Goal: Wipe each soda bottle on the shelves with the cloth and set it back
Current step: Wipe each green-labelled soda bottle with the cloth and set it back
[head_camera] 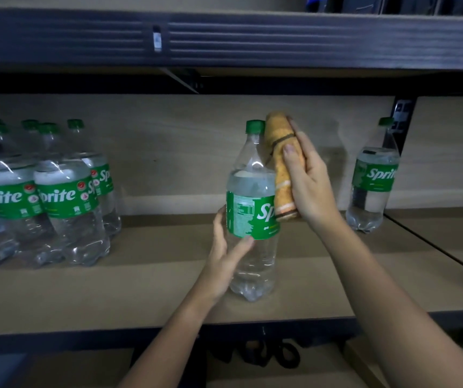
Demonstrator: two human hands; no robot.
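A clear soda bottle (252,208) with a green cap and green label stands upright on the wooden shelf (146,289), near its front edge and roughly midway along it. The left hand (224,256) wraps the bottle's lower body from the left, thumb lying across the bottom edge of the label. The right hand (307,180) grips a folded orange cloth (280,163) and presses it against the bottle's right side, from the neck down to the label. A cluster of like bottles (54,191) stands at the shelf's left end, well apart; a single bottle (373,180) stands upright at the right, near the dark upright post (403,119).
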